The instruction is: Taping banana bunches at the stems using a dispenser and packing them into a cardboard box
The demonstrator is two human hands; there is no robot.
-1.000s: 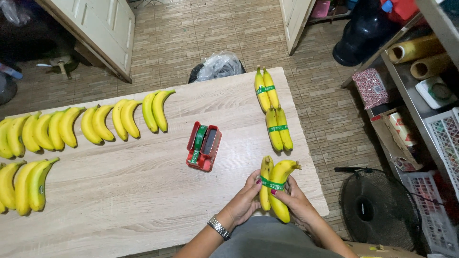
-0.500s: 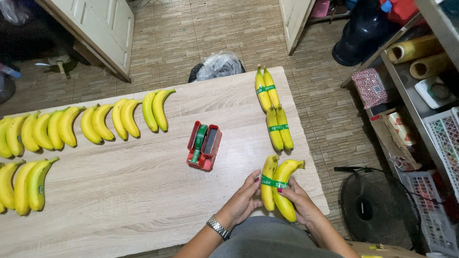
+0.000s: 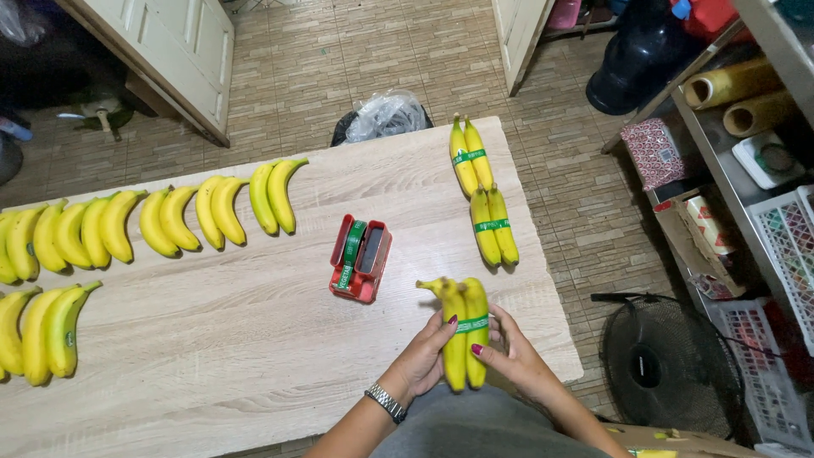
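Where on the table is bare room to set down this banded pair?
Bare wood lies on the wooden table between the red tape dispenser and the loose yellow bananas at left. Another strip lies between the dispenser and the two green-banded pairs. The left edge is crowded.

View: single head camera | Position: above the counter (image 3: pixel 212 339) near edge | Facing: steeply down, toward far edge and tiled floor (image 3: pixel 356 59) | Range: close overhead | Shared views: none
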